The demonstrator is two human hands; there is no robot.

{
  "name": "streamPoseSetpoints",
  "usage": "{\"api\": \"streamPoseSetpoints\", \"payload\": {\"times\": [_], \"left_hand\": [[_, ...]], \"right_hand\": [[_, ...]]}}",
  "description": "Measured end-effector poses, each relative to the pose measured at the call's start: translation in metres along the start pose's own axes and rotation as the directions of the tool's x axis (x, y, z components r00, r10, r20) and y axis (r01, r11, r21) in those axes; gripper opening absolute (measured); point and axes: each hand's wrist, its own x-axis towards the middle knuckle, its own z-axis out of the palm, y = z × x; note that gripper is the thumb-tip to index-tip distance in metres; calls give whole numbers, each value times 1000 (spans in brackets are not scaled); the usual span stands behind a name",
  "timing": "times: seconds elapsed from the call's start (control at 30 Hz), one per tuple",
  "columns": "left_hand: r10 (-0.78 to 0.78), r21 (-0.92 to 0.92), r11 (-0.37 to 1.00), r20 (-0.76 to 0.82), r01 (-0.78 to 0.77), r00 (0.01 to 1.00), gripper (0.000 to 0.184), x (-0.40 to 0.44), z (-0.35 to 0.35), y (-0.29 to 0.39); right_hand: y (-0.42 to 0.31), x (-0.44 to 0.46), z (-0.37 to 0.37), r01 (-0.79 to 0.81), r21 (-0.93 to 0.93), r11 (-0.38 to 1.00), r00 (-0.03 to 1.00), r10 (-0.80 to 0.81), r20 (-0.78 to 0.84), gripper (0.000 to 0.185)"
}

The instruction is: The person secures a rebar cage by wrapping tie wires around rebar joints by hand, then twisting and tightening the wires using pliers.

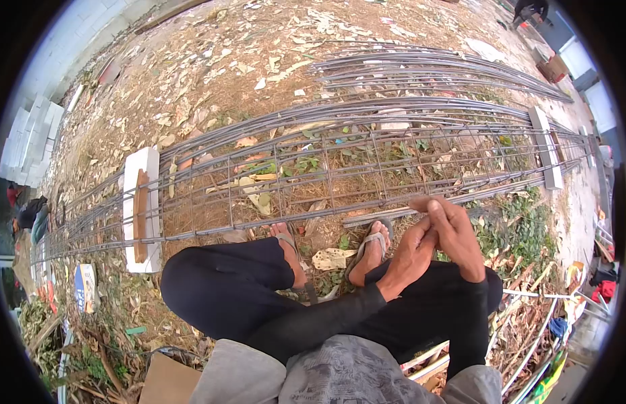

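left hand: the left hand (409,254) is half curled, its fingers meeting the other; whether it pinches something cannot be told.
right hand: the right hand (456,232), bent at the wrist, has its fingers bunched over the left; what lies between the fingertips is hidden.
cage: the long grey steel-rod cage with thin crosswise ties (329,168) lies in front of the knees, its near side just by the hands.
supports: the cage crosses a white rectangular left block (151,161) and a similar white right block (539,120).
wood: a narrow brown wooden strip (141,202) lies along the left block's right edge.
loose rods: a bundle of thin grey steel rods (434,62) lies beyond the cage, on leaf-strewn brown ground (111,128).
feet: two sandalled feet (373,254) stand at the cage's near side.
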Motion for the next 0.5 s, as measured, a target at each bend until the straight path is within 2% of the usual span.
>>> {"api": "streamPoseSetpoints", "payload": {"times": [0.03, 0.1, 0.17, 0.27, 0.37, 0.43, 0.5], "left_hand": [[-63, 18, 998, -29, 64, 998, 25, -1, -9, -4], [-193, 54, 979, -97, 199, 976, 25, -6, -34, -10], [-141, 264, 951, -103, 163, 985, 26, -9, -56, -16], [-210, 247, 937, -171, 248, 963, 29, -19, -72, 4], [-166, 410, 888, -138, 208, 977, 27, -34, -104, 20], [-101, 445, 865, -298, 232, 949, 28, -38, -120, 45], [17, 605, 751, -419, 265, 908, 28, -32, -149, 56]], "right_hand": [[17, 7, 15, 13, 99, 995, 1000, -14, 6, 38], [25, 12, 31, -83, 179, 980, 994, 70, 79, 39], [46, 13, 50, -110, 415, 903, 993, 114, 16, 38], [61, 19, 64, -9, 551, 834, 973, 134, -186, 36], [58, 23, 63, -2, 643, 766, 952, 199, -234, 34], [57, 31, 64, 13, 616, 788, 912, 243, -329, 29], [63, 31, 58, 7, 600, 800, 891, 267, -367, 26]]}}
